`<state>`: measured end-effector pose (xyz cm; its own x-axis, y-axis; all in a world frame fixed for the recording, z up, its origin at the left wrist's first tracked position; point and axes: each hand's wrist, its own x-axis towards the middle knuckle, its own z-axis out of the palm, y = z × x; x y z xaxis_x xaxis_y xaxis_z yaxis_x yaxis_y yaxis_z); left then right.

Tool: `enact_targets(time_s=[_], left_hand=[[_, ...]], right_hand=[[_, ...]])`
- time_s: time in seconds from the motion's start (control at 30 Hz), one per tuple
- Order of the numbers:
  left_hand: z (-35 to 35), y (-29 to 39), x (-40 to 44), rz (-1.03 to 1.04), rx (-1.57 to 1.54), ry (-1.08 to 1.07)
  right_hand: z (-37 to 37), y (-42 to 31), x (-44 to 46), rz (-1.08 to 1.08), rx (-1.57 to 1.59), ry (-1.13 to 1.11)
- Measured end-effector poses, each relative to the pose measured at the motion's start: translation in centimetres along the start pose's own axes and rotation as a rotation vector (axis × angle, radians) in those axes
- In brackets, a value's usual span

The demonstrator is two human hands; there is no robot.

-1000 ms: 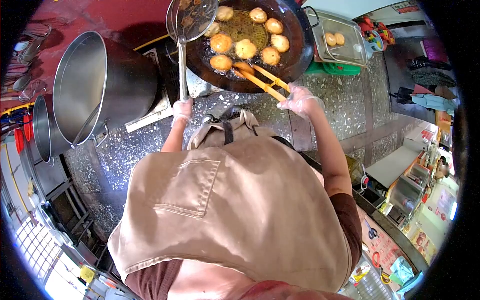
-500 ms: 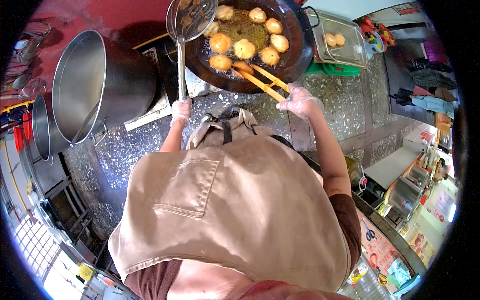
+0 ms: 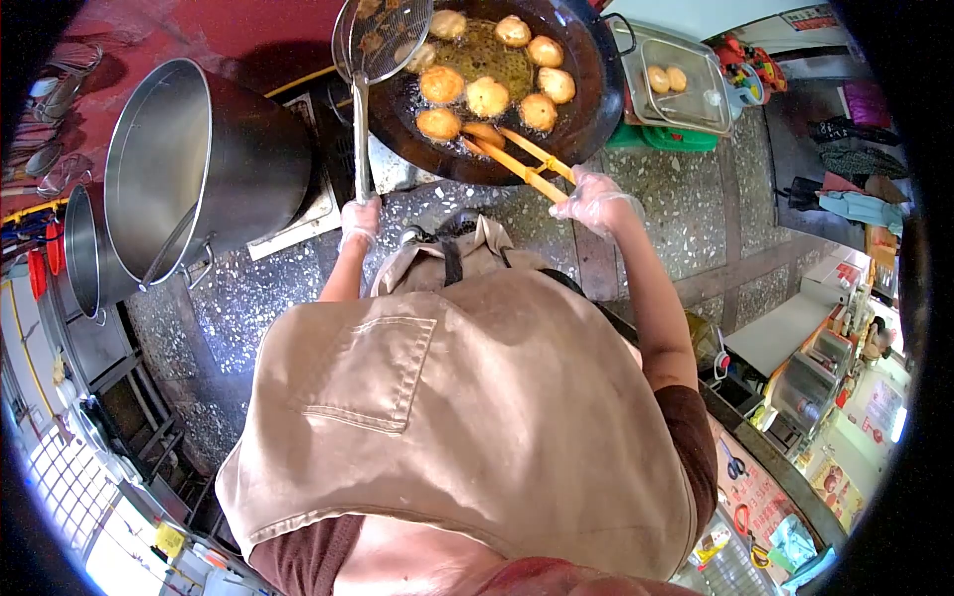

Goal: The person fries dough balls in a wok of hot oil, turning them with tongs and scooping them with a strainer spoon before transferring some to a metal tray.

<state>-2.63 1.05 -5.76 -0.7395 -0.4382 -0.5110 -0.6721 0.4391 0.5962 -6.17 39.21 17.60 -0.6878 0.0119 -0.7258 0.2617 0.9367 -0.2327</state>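
In a clear plastic glove, my left hand (image 3: 360, 221) is closed round the handle of a wire-mesh skimmer (image 3: 383, 38). The mesh bowl hangs over the left side of a dark wok (image 3: 601, 60), partly covering a dough ball. My right hand (image 3: 596, 202), also gloved, grips yellow tongs (image 3: 532, 164). Their tips are at a browned dough ball (image 3: 484, 132) near the wok's front edge; whether they pinch it firmly I cannot tell. Several golden dough balls (image 3: 487, 97) float in the bubbling oil (image 3: 487, 52).
Left of the wok stands a tall metal pot (image 3: 248, 149) with a ladle handle (image 3: 171, 243) inside. A shallow tray (image 3: 646, 45) holding two round dough pieces (image 3: 667, 79) sits to the right. Speckled floor (image 3: 676, 214) lies below, and a counter with scissors (image 3: 733, 462) is behind on the right.
A few dough balls have drifted very slightly in the oil. Both hands, the skimmer and the tongs stay in nearly the same place.
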Motion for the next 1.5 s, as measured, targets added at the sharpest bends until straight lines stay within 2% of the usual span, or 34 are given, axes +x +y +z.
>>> enact_targets(time_s=[0.07,0.23,0.33,0.57,0.63,0.67,0.7,0.77,0.83,0.9,0.93,0.97,1.03,1.17,1.33,1.43,1.5], left_hand=[[-0.1,0.3,-0.4,0.064,-0.012,0.032],[-0.8,1.3,-1.1,-0.036,0.028,-0.049],[-1.3,2.4,-1.9,-0.005,0.117,0.001],[-1.2,1.0,-1.7,-0.037,0.034,-0.05],[-2.0,1.5,-2.8,-0.015,-0.002,-0.049],[-2.7,1.9,-3.8,0.095,0.002,0.009],[-3.1,1.8,-4.1,0.099,0.003,0.007],[-4.1,1.2,-4.5,0.001,-0.298,-0.202],[-5.4,2.2,-5.5,0.0,-0.365,-0.212],[-7.3,2.9,-6.0,-0.093,-0.322,-0.375],[-8.4,4.1,-6.7,-0.031,-0.319,-0.415],[-9.5,5.5,-7.4,-0.033,-0.321,-0.409],[-11.0,8.1,-8.9,-0.028,-0.06,-0.381],[-11.9,7.5,-8.6,-0.011,0.16,-0.393],[-12.1,7.5,-9.1,-0.01,0.304,-0.338],[-12.0,6.3,-8.5,0.021,0.365,-0.355],[-12.0,6.1,-8.6,-0.042,0.335,-0.41]], right_hand=[[0.1,0.1,0.1,0.001,-0.009,0.007],[0.2,0.0,0.0,-0.002,-0.035,0.032],[0.0,-0.1,-0.2,-0.017,-0.031,0.021],[0.1,-0.1,-0.2,0.01,-0.054,0.039],[0.2,0.0,-0.1,0.003,-0.057,0.053],[0.2,0.1,0.0,-0.002,-0.042,0.04],[0.2,0.3,0.0,-0.006,-0.026,0.026],[0.2,0.4,0.0,-0.005,-0.018,0.023],[0.2,0.4,0.0,-0.005,-0.009,0.017],[0.0,0.0,-0.3,0.002,0.002,0.013],[0.1,0.2,-0.3,-0.001,0.001,0.01],[0.3,0.5,-0.1,-0.021,0.01,0.024],[0.2,0.4,-0.1,-0.042,0.019,0.039],[-0.2,0.1,-0.6,-0.02,0.011,0.02],[0.1,0.4,-0.3,-0.021,0.008,0.031],[-0.1,0.3,-0.4,-0.023,0.007,0.012],[-0.3,0.2,-0.5,-0.021,-0.016,0.014]])
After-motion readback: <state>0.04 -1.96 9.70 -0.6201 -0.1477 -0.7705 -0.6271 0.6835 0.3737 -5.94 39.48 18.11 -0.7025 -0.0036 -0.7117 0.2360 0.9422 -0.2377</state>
